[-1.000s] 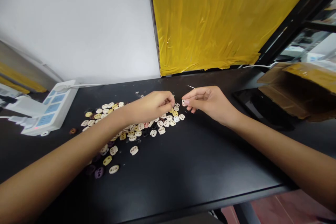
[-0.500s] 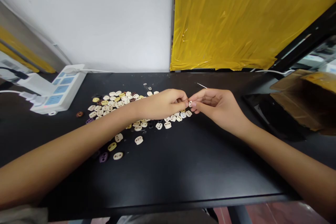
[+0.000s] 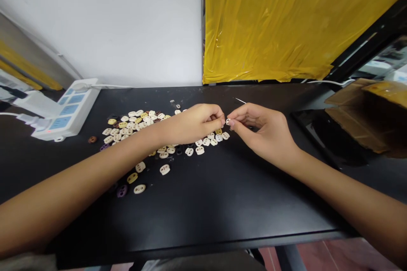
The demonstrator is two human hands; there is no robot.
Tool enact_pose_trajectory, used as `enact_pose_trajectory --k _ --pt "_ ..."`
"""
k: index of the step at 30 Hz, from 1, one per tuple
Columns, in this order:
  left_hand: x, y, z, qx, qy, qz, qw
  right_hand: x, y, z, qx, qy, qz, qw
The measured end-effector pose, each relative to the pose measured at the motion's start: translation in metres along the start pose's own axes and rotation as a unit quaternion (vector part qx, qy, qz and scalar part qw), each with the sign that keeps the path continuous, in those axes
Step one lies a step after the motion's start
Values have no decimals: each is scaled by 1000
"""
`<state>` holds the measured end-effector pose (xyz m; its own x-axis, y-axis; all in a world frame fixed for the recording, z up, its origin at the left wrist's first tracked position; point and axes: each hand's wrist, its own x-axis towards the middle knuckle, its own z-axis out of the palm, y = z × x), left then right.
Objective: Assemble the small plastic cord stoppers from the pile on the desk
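Between the thumb and fingertips of my right hand (image 3: 262,129) is a small white two-hole cord lock (image 3: 228,122). My left hand (image 3: 199,123) is closed in a pinch close beside it, its fingertips almost touching my right ones. Whatever the left fingers hold is hidden. Under and around the left hand and forearm spreads a pile of cord locks (image 3: 199,150), mostly cream white, with some yellow, brown, purple and black. A few lie apart nearer the front, among them a purple cord lock (image 3: 121,191) and a cream one (image 3: 139,189).
A thin pale stick (image 3: 241,100) lies behind my right hand. On the left stands a white power strip (image 3: 76,112) with plugs in it. An open cardboard box (image 3: 352,112) and black plastic (image 3: 321,131) are at the right. The black table (image 3: 203,211) meets a white wall panel behind.
The view has shifted slightly, so most things appear a little further left. Both hands stay together, and a slightly wider gap shows between their fingertips, with the white cord lock still in the right.
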<state>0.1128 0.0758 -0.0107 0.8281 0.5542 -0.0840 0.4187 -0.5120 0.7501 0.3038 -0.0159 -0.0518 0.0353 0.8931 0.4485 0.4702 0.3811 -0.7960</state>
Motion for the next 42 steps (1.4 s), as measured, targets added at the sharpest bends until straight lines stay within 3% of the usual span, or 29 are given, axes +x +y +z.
enact_pose_trajectory --k 42 --pt "1 -5 0 28 -7 12 999 0 6 1 31 -17 -5 999"
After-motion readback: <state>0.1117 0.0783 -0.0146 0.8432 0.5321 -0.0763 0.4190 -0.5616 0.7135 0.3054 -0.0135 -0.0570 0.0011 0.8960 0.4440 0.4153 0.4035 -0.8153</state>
